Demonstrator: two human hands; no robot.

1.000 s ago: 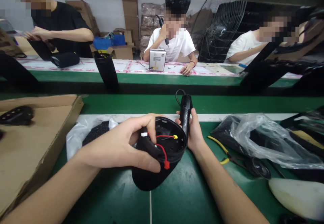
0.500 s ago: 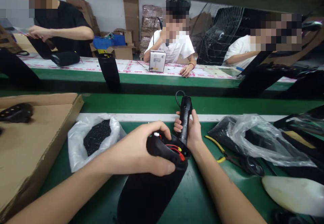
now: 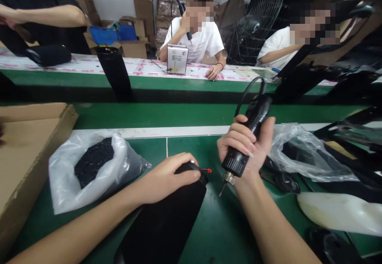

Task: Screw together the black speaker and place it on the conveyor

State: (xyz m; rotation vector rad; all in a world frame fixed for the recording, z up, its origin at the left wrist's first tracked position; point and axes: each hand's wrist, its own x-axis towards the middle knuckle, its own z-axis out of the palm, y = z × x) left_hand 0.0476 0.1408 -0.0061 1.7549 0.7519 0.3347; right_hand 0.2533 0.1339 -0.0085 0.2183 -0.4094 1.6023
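Nearby, pink-lettered strip (image 3: 143, 68), unreadable.

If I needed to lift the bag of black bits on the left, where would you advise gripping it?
Probably from above, at the loose bunched plastic along the top of the bag. It lies slumped on the green table with its mouth seemingly open, so pinching the upper film together should keep the bits inside.

Both forearms are bare to the bottom edge of the frame, with no sleeves, gloves, rings or watch on the left hand (image 3: 167, 180) or right hand (image 3: 247, 148).
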